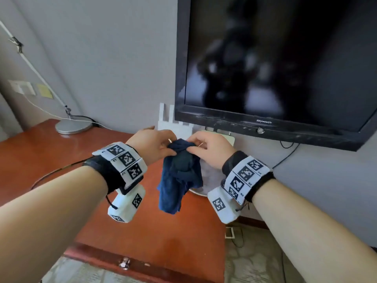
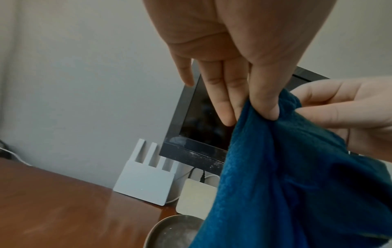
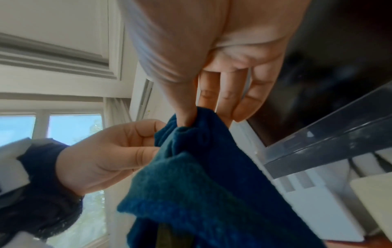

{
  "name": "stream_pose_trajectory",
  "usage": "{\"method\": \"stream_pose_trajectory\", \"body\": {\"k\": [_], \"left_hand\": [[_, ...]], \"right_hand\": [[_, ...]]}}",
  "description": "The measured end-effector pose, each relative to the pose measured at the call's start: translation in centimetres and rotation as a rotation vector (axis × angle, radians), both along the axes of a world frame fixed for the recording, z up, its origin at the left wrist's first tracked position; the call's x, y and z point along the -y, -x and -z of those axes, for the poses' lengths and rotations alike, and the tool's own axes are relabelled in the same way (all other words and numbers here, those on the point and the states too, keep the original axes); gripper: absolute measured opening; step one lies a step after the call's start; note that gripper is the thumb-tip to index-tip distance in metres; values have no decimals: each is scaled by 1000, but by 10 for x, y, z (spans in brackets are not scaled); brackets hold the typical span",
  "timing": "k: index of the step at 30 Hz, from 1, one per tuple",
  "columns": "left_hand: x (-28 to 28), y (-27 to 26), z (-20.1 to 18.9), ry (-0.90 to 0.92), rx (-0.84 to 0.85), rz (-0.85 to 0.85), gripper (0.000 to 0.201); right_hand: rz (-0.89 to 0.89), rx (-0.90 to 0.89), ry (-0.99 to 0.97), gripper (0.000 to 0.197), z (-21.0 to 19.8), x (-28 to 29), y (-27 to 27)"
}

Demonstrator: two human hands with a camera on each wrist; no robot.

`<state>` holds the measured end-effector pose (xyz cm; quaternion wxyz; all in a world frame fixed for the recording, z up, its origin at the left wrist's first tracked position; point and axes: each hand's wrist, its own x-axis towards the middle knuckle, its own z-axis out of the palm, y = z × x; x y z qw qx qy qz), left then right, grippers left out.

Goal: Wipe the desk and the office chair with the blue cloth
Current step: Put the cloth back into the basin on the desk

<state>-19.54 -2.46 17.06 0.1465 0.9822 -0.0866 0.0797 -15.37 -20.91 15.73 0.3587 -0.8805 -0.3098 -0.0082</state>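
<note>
Pinched at its bunched top by both hands, left [image 1: 152, 144] and right [image 1: 212, 149], cloth [image 1: 179, 180] hung limp above desk [image 1: 51, 160]; soft, light, best gripped by corners.

Both hands, right [image 3: 212, 70] and left [image 3: 110, 156], pinch bunched blue cloth [image 3: 203, 184] top.

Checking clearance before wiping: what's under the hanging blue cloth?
A round metal basin sits on the reddish-brown wooden desk beneath the blue cloth. The cloth covers most of the basin; its contents can't be seen.
</note>
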Motion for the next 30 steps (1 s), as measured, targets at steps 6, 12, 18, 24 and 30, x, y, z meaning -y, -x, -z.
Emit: {"method": "stream_pose_trajectory", "body": {"k": [6, 12, 18, 24, 30], "left_hand": [[19, -98, 13, 28, -22, 141, 32], [27, -188, 57, 61, -124, 189, 31], [29, -234, 132, -64, -369, 238, 34], [37, -252, 179, -110, -523, 199, 28], [38, -262, 182, -80, -589, 142, 15]], "right_hand": [[181, 25, 35, 13, 5, 23, -72], [299, -76, 145, 20, 41, 30, -143], [314, -333, 286, 20, 114, 29, -188], [385, -447, 432, 20, 164, 27, -203], [437, -508, 488, 23, 168, 33, -207]]}}
